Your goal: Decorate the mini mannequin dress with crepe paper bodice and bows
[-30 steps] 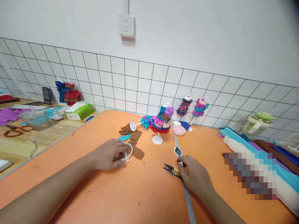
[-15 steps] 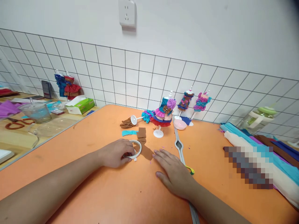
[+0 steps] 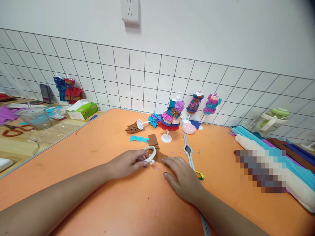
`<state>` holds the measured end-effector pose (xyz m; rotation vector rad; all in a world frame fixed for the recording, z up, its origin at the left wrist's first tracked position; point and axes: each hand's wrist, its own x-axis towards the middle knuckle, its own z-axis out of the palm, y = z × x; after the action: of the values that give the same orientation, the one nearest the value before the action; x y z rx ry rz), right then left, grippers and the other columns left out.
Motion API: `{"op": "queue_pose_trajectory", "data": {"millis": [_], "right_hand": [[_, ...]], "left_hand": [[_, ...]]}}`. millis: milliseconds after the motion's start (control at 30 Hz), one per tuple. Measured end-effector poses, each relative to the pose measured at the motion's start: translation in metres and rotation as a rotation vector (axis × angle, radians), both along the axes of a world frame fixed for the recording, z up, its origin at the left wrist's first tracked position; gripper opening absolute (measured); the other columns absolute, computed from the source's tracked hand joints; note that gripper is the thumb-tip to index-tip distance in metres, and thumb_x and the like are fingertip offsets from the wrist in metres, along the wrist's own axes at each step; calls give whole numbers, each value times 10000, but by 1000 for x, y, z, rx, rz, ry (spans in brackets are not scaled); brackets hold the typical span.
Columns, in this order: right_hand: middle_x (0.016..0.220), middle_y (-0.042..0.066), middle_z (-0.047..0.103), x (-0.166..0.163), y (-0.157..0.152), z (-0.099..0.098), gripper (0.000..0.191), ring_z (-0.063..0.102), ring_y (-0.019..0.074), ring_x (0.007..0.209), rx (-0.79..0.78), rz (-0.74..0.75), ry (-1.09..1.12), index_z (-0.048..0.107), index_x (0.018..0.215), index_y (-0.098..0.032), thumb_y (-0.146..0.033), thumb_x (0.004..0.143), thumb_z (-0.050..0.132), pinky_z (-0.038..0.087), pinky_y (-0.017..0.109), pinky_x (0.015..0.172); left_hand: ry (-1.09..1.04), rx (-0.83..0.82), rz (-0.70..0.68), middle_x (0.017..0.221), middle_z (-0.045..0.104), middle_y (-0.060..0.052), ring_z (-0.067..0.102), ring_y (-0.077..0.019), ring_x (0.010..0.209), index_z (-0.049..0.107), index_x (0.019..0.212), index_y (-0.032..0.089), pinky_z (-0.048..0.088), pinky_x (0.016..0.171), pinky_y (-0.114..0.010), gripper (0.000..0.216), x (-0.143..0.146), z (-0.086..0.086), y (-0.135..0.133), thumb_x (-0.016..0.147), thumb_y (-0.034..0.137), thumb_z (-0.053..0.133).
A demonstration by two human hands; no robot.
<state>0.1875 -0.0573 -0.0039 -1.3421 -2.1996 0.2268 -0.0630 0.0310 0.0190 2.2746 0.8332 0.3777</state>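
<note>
My left hand (image 3: 126, 164) grips the edge of a white roll of tape (image 3: 154, 152), thumb and fingers closed on its left side. A short loose end of tape sticks out at the roll's lower edge. Brown crepe paper (image 3: 153, 139) lies beyond and partly beneath the roll. The fingers of my right hand (image 3: 183, 178) are stretched out, palm down on the table, fingertips at the brown paper's right end. A turquoise crepe paper strip (image 3: 138, 139) lies just left of the brown piece.
A mini dress form (image 3: 171, 116) in ruffled paper stands behind my hands; another lies tipped beside it. Farther back is a pink bowl (image 3: 189, 128). A yellow-green cutter (image 3: 199, 175) lies by my right wrist. Crepe paper rolls (image 3: 273, 167) lie at right, scissors (image 3: 12, 131) at left.
My left hand has moved slightly right, and the tape roll has shifted right and tilted up with it. My right hand stays almost in place.
</note>
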Motion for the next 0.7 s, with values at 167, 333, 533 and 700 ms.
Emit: {"op": "queue_pose_trajectory", "data": {"millis": [167, 333, 533, 700], "right_hand": [[1014, 57, 668, -9, -3, 6, 210, 584, 217, 955, -42, -111, 287, 620, 1045, -226, -318, 860, 581, 464, 351, 813], [863, 14, 678, -11, 0, 8, 52, 587, 181, 838, -176, -132, 413, 664, 802, -227, -218, 803, 613, 429, 299, 724], [739, 6, 627, -6, 6, 8, 114, 544, 150, 674, -291, -198, 596, 641, 763, -198, -301, 790, 598, 409, 262, 607], [661, -9, 582, -1, 7, 7, 215, 516, 141, 615, -407, -206, 684, 625, 748, -193, -395, 802, 574, 406, 257, 586]], "left_hand": [[-209, -331, -50, 918, 689, -36, 646, -172, 905, 454, 1311, 238, 472, 861, -321, 386, 28, -8, -26, 929, 296, 467], [-369, -471, -54, 908, 648, -35, 616, -168, 891, 541, 1208, 208, 470, 845, -319, 321, 50, -13, -34, 900, 297, 537], [-511, -503, 26, 1137, 606, -91, 565, -216, 1079, 488, 1270, 235, 473, 873, -355, 445, 67, -14, -35, 840, 249, 601], [-526, -380, -10, 1259, 549, -106, 525, -231, 1161, 380, 1342, 268, 461, 895, -356, 603, 70, -23, -39, 803, 226, 647]]}}
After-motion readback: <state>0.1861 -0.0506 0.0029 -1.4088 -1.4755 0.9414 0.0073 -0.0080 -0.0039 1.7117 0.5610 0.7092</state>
